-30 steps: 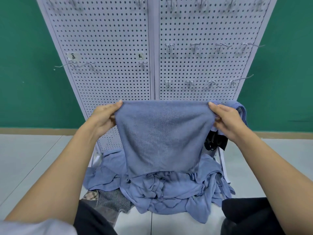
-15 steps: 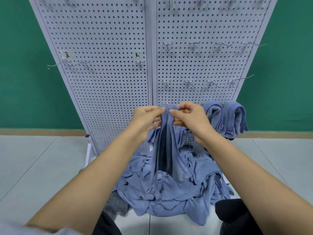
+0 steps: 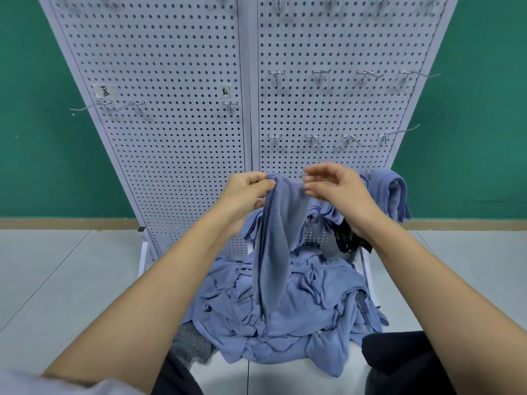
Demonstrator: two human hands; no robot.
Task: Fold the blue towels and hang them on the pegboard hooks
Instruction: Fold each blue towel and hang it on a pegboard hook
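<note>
Below fingers, nearest: pile of blue towels (image 3: 299, 317), crumpled, at pegboard foot; what carries it is hidden. Striped cloth (image 3: 191, 344) pokes from under pile, down-left of fingers, mostly covered. Left hand (image 3: 245, 193) fingers pinch top edge of folded towel (image 3: 276, 240); towel hangs down onto pile. Right hand (image 3: 340, 190) fingers loosely spread just right of that edge; blurred, contact unclear. Black item (image 3: 348, 238) under right wrist, unidentifiable. Beyond right fingers: hung towels (image 3: 392, 192) draped over low hooks, partly hidden by hand. Pegboard (image 3: 171, 115) behind; wire hooks (image 3: 313, 138) above fingers.
</note>
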